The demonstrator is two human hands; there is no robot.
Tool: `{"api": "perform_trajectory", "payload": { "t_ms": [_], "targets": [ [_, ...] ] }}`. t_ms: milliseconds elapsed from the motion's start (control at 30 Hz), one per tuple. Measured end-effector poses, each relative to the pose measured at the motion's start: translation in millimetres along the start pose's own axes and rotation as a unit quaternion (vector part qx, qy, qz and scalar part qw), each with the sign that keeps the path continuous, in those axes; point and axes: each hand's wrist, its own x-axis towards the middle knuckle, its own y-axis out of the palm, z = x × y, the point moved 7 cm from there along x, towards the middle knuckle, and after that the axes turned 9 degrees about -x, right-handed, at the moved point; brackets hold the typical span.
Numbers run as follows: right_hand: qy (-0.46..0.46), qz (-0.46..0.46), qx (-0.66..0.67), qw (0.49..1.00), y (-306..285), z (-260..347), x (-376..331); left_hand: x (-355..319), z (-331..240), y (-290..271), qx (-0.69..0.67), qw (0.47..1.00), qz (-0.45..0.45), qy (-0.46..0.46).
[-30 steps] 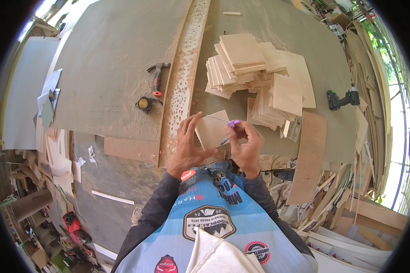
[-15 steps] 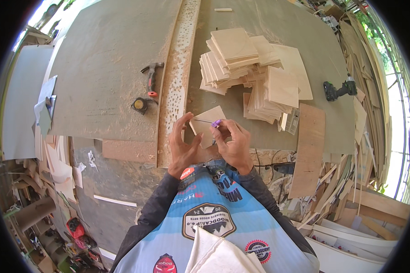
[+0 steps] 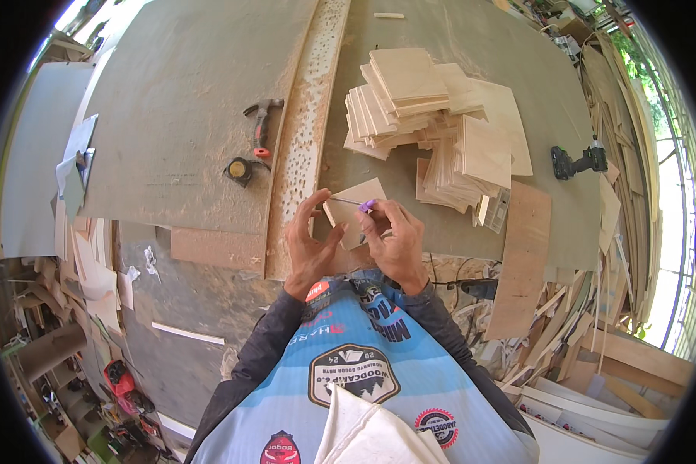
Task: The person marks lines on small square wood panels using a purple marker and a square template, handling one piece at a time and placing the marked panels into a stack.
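Compared with a second ago, the right hand has moved in toward the left hand, bringing a thin, purple-handled tool with it. Nearest is the person's blue shirt, with a white cloth over its lower middle. Beyond it, the right hand's fingers pinch the tool at its purple part. The left hand's fingers curve with thumb and forefinger apart, the forefinger's tip at the far end of the tool's shaft; whether they grip anything I cannot tell. The tool lies across a square wooden panel between the hands, near the front edge of the surface. Farther out, left of a pale speckled strip, are a tape measure and, just past it, a hammer. To the right are a drill and leaning piles of square panels. Farthest lies a short white stick.
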Motion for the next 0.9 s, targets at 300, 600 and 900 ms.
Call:
{"api": "perform_trajectory", "payload": {
  "t_ms": [300, 600, 900],
  "targets": [
    [-0.02, 0.004, 0.002, 1.0, 1, 3, 1, 1, 2, 0, -0.002, 1.0, 0.004, -0.006],
    [-0.029, 0.002, -0.028, 0.999, 3, 6, -1, 1, 0, 0, -0.003, 1.0, 0.002, -0.009],
    [-0.013, 0.015, -0.002, 1.0, 9, 9, -5, -1, -1, 0, -0.002, 0.999, -0.002, -0.033]
  ]
}}
